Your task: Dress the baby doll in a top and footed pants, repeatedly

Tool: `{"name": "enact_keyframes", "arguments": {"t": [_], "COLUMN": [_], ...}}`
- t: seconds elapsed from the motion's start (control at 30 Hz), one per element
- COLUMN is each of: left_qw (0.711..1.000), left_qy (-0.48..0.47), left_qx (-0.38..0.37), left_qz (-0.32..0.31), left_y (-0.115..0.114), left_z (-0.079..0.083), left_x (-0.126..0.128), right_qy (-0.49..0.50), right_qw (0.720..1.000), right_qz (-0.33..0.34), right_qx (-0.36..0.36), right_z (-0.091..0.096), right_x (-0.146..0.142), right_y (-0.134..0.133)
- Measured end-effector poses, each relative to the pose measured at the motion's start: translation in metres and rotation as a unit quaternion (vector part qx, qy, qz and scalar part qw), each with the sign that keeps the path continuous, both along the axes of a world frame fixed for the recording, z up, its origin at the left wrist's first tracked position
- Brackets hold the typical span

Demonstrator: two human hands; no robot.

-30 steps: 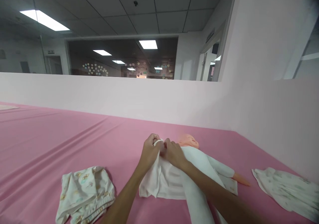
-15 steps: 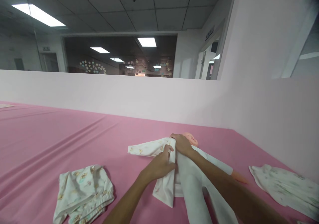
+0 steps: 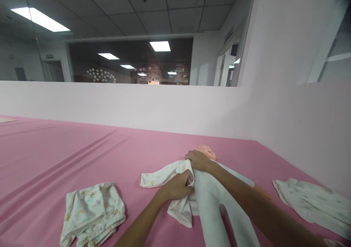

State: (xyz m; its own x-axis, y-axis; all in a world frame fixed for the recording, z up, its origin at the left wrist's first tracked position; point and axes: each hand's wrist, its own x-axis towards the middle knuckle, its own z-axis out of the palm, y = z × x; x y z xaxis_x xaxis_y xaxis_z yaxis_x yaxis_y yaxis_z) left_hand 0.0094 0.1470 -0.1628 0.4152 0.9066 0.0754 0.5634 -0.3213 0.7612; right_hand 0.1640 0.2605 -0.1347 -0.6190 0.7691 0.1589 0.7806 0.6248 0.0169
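Head view: doll (image 3: 216, 199) lies face up on the pink sheet (image 3: 82, 155), head toward the wall (image 3: 164, 108); left hand (image 3: 178, 186) has fingers closed on the top (image 3: 167, 172), bunching its front edge against the doll's side; right hand (image 3: 199, 160) grips the collar at the shoulder, likely pinning it; sleeve spread flat leftward; pants (image 3: 93, 212) near left, cloth (image 3: 312, 203) well right; open sheet all round.

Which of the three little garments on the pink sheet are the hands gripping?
The printed top beside the doll, held by both hands; the other two lie untouched at far left and far right.
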Motion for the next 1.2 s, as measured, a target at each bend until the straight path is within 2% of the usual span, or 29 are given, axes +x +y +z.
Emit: {"name": "enact_keyframes", "arguments": {"t": [0.17,0.3,0.47,0.6,0.7,0.73,0.83,0.93,1.0,1.07,1.13,1.2], "left_qw": [0.998,0.991,0.971,0.961,0.982,0.991,0.995,0.982,0.978,0.977,0.972,0.954], "left_qy": [-0.036,-0.055,-0.070,-0.090,-0.081,-0.071,-0.021,0.008,0.020,0.046,0.090,0.167], "left_qx": [-0.047,-0.118,-0.218,-0.237,-0.159,-0.109,0.041,0.129,0.153,0.172,0.205,0.249], "left_qz": [-0.015,-0.026,-0.075,-0.112,-0.067,-0.029,0.087,0.137,0.139,0.118,0.073,0.014], "left_y": [-0.004,-0.007,-0.010,-0.015,-0.016,-0.016,-0.011,-0.001,0.009,0.021,0.033,0.045], "left_z": [0.003,0.011,0.021,0.028,0.028,0.027,0.025,0.030,0.037,0.045,0.050,0.050], "left_x": [0.007,0.006,0.006,0.008,0.008,0.008,0.012,0.024,0.040,0.063,0.093,0.126], "right_qy": [-0.042,-0.065,-0.042,0.022,0.105,0.186,0.233,0.237,0.227,0.224,0.224,0.220], "right_qw": [0.996,0.990,0.992,0.996,0.991,0.978,0.955,0.930,0.931,0.936,0.938,0.939], "right_qz": [-0.076,-0.128,-0.117,-0.082,-0.080,-0.089,-0.180,-0.279,-0.284,-0.270,-0.265,-0.264], "right_qx": [0.018,0.014,0.006,0.010,0.025,0.030,0.037,-0.020,-0.035,-0.028,-0.020,-0.020], "right_z": [-0.002,-0.003,0.001,0.005,-0.003,-0.009,-0.039,-0.079,-0.105,-0.123,-0.131,-0.130], "right_x": [-0.003,-0.008,-0.007,0.012,0.051,0.070,0.137,0.202,0.231,0.245,0.246,0.239], "right_y": [0.006,0.008,0.000,-0.029,-0.065,-0.077,-0.105,-0.117,-0.119,-0.117,-0.114,-0.109]}}
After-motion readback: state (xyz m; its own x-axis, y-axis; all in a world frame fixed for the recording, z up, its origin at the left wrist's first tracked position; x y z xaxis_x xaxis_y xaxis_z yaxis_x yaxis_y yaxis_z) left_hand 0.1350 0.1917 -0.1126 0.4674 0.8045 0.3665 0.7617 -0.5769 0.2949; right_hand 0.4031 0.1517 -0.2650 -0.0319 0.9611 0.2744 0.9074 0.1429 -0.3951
